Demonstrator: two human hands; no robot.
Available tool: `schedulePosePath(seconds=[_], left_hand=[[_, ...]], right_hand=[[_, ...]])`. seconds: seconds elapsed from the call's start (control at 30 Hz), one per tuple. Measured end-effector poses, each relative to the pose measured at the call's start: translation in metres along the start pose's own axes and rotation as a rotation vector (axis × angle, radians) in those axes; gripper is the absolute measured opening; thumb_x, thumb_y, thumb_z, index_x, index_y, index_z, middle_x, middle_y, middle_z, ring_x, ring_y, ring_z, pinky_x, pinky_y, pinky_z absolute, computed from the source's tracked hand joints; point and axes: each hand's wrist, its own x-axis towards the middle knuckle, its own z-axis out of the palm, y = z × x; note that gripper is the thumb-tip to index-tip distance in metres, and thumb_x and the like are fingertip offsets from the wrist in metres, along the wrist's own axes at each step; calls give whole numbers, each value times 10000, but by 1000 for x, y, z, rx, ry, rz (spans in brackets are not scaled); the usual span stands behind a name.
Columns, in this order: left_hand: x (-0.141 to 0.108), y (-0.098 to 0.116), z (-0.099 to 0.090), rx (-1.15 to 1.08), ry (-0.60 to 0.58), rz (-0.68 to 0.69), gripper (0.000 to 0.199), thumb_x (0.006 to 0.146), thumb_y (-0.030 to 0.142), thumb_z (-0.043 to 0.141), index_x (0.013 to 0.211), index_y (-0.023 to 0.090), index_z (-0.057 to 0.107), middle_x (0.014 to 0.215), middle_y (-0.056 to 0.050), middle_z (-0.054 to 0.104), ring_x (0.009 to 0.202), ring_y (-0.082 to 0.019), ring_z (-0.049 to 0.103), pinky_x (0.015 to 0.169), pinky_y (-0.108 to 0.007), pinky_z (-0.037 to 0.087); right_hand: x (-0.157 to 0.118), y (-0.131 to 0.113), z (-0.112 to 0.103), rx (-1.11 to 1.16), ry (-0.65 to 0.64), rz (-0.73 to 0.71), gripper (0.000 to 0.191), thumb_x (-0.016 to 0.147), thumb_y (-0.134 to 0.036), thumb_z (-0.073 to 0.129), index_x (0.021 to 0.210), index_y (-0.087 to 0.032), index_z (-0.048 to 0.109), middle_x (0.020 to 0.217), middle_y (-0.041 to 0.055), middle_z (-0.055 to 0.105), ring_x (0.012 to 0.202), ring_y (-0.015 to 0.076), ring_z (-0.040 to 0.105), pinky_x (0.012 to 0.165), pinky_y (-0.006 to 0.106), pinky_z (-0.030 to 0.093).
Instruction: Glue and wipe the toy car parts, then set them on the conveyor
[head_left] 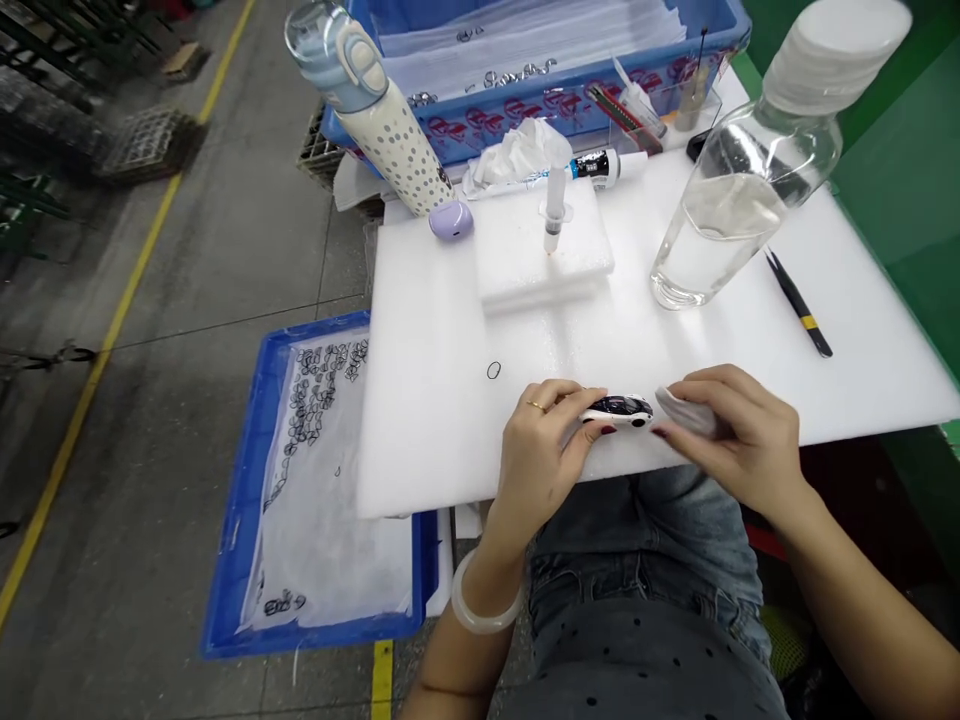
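We judge the glossy black-and-white model car (619, 410) light and slippery, best held by its sides: left hand (536, 450) pinches it above the white foam board (450, 440), right hand (739, 440) clenches a white cotton pad (686, 412) against it.

A factory workshop: a concrete floor (225, 250) marked with a yellow painted line (131, 270), and blue plastic trays (236, 500) of small parts.

Glossy black-and-white model car (618, 410), lengthwise, white cloth pad (684, 412) touching its right end (pad partly covered)
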Motion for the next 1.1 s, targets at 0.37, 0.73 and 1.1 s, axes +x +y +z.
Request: schedulePosePath(seconds=[0.37, 0.73, 1.1], left_hand=[[-1, 3, 0, 23, -2, -23, 222, 936, 289, 635, 1138, 234, 709, 1020, -62, 693, 946, -225, 622, 828, -374, 544], [-7, 1, 2, 39, -8, -19, 250, 890, 223, 698, 1139, 215, 701, 1075, -50, 699, 976, -219, 610, 864, -378, 543], [-5, 5, 3, 46, -6, -58, 228, 960, 273, 595, 1146, 213, 711, 1048, -53, 700, 934, -220, 604, 829, -378, 530]], right_hand=[[3, 0, 16, -391, -126, -353, 155, 929, -147, 580, 1084, -156, 587, 948, 71, 672, 721, 141, 628, 548, 263, 471], [25, 4, -30, -357, -91, -333, 206, 901, -176, 665, 1104, -173, 630, 885, 58, 696, 736, 161, 594, 625, 302, 465], [11, -6, 10, -329, -88, -323, 150, 898, -238, 682, 1013, -156, 631, 920, 59, 681, 765, 178, 560, 651, 329, 359]])
